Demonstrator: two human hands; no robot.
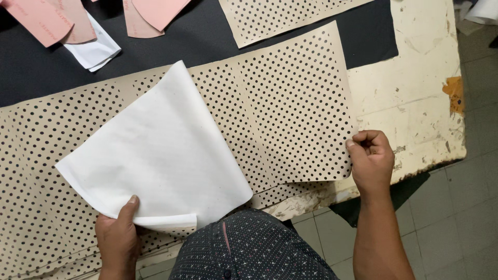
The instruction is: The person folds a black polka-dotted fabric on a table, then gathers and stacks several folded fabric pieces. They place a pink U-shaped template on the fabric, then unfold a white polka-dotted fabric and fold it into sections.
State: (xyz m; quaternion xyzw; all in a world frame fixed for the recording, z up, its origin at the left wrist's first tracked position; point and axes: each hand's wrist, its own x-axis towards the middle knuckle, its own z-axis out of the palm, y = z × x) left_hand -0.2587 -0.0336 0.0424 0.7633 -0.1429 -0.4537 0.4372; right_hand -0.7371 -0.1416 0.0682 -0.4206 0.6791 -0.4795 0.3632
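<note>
White woven fabric sheet, matte, rounded corner, centre of bench; left hand grips its 6 o'clock edge. Beige perforated sheet, black-dotted, flat beneath; right hand pinches its 4 o'clock corner. Pink cut pieces, 11 o'clock

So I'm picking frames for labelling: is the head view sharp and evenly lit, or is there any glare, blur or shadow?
Head view: sharp throughout, with the dots on the perforated sheet crisp; light is soft and even, with no glare on the white sheet; only faint shadows lie under its lifted edge and beneath the right hand; the left hand shows no motion blur; the table edge looks slightly bowed.
</note>
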